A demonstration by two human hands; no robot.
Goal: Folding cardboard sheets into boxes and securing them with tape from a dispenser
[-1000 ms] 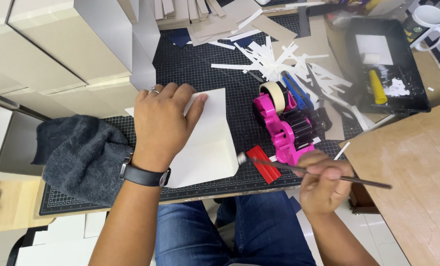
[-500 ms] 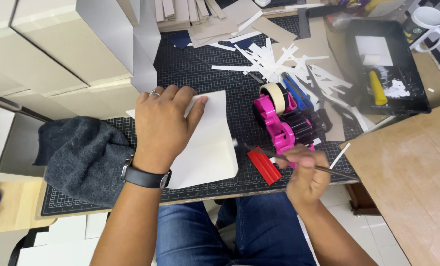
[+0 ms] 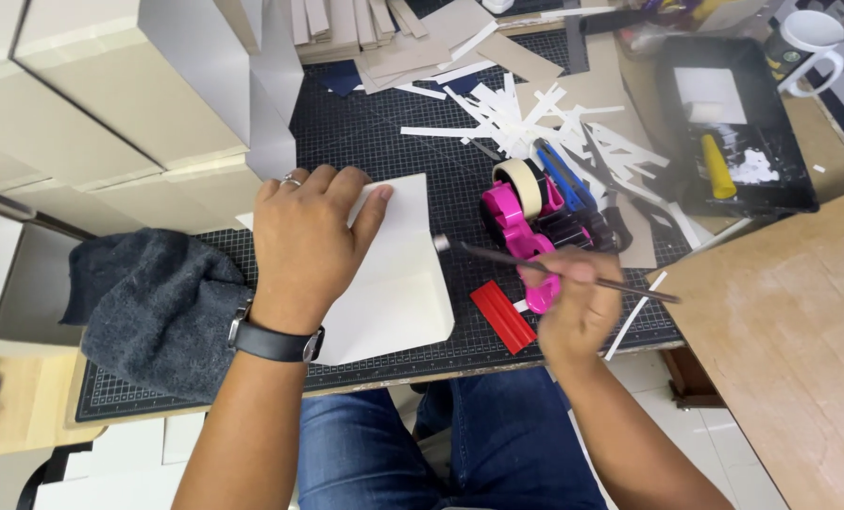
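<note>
Brush (image 3: 535,266) in clenched right hand (image 3: 578,312), tip now nearer white board (image 3: 398,274) under flat left hand (image 3: 309,241).

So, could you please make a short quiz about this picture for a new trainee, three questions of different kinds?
1. True or false: the left hand lies flat on the white folded card.
2. What does the right hand hold? A) a thin dark brush B) a pair of scissors C) a roll of tape
3. Fill in: the pink tape dispenser stands on the black cutting ____.

Key: 1 true, with the fingers spread on the card's upper left part. 2 A, its pale tip is close to the card's right edge. 3 mat; a red flat scraper lies on it too, near the right hand.
</note>
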